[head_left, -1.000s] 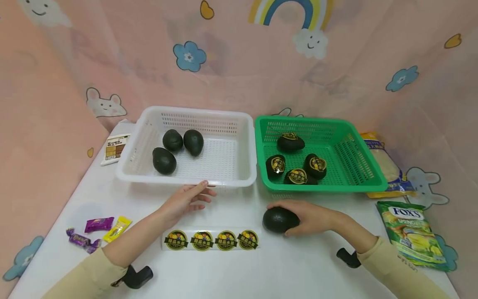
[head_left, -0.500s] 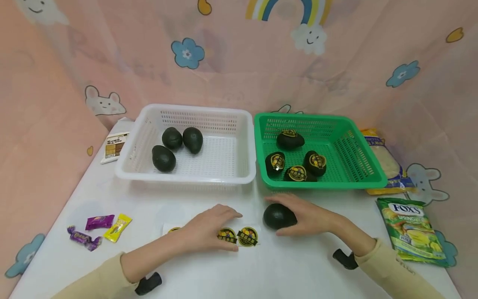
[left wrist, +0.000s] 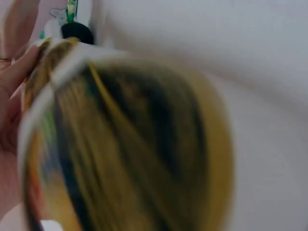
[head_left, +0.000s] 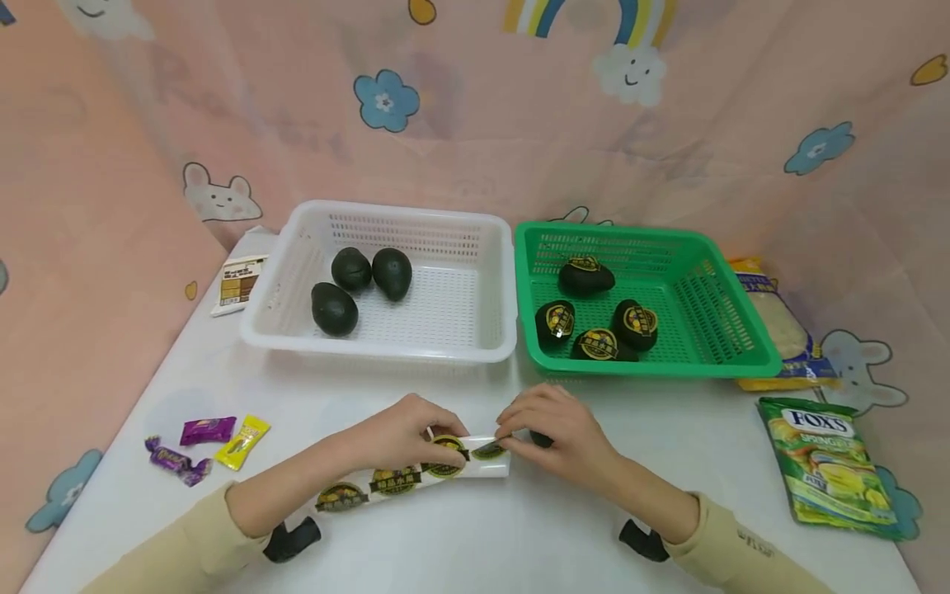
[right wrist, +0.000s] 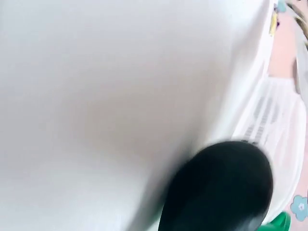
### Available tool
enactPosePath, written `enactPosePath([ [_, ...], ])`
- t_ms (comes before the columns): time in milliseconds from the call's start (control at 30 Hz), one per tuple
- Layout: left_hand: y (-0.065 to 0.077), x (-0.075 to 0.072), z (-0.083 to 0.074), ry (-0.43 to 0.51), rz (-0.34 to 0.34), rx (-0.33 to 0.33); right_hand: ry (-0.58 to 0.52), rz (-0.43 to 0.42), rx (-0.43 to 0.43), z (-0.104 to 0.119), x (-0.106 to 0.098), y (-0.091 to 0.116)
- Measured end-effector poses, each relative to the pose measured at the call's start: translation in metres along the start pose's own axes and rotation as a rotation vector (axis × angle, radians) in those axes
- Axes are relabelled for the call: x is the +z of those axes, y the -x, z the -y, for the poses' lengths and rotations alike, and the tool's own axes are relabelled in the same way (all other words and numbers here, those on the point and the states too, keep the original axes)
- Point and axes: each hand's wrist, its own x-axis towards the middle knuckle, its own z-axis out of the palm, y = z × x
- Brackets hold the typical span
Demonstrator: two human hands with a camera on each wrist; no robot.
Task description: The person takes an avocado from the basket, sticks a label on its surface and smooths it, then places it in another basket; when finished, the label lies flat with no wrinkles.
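Observation:
My left hand [head_left: 411, 433] grips a white strip of round black-and-gold stickers [head_left: 393, 481], thumb in front, and holds it bent above the table. At the strip's right end, the thumb and fingers of my right hand [head_left: 560, 433] pinch the last sticker [head_left: 490, 450]. Large and blurred, the strip's stickers [left wrist: 134, 144] fill the left wrist view. A dark avocado [right wrist: 221, 187] lies on the table by my right hand, which mostly hides it in the head view.
A white basket [head_left: 378, 352] with 3 plain avocados stands behind my left hand. Right of it, a green basket [head_left: 653, 369] holds several stickered avocados. Wrapped candies [head_left: 208, 430] lie left; a green FOX'S bag [head_left: 827, 462] and a yellow bag [head_left: 787, 330] lie right.
My left hand came down from the white basket's rim and took up the sticker strip. My right hand let go of the avocado and moved left to the strip's end.

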Motion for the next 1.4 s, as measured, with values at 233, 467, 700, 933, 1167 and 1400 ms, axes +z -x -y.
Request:
enactPosePath([
  [233, -0.005, 0.01, -0.003, -0.082, -0.097, -0.004, -0.258, 0.082, 0.382, 0.008, -0.021, 0.004],
  [467, -0.038, 0.028, -0.031, 0.226, -0.365, -0.014, -0.143, 0.135, 0.487, 0.01, -0.035, 0.012],
  [700, -0.065, 0.044, -0.037, 0.301, -0.408, -0.095, -0.068, 0.031, 0.705, 0.002, -0.048, 0.038],
  [933, -0.092, 0.061, -0.024, 0.036, -0.379, -0.154, 0.089, 0.043, 0.677, -0.017, -0.045, 0.059],
  [1167, -0.098, 0.056, -0.02, -0.035, -0.312, -0.245, 0.233, 0.031, 0.576, -0.035, -0.043, 0.061],
  [1400, -0.101, 0.053, -0.009, -0.049, -0.231, -0.075, -0.139, 0.169, 0.787, -0.055, -0.043, 0.065],
])
